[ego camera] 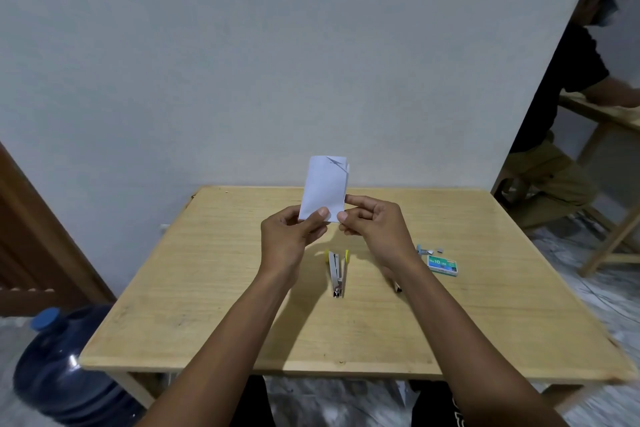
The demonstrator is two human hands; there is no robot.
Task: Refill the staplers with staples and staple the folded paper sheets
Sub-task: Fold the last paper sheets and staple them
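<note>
A folded white paper sheet (pixel 325 185) is held upright above the wooden table (pixel 214 288). My left hand (pixel 290 237) pinches its lower left corner and my right hand (pixel 375 227) pinches its lower right edge. A yellow stapler (pixel 337 272), swung open, lies on the table just below my hands. A green staple box (pixel 442 266) sits to the right with a few loose staple strips (pixel 433 249) beside it. A second dark item (pixel 397 287) peeks out from under my right forearm; I cannot tell what it is.
A blue water jug (pixel 65 367) stands on the floor at the table's left front corner. Another person (pixel 568 107) sits at a second wooden table (pixel 602 114) at the far right. A grey wall rises behind the table.
</note>
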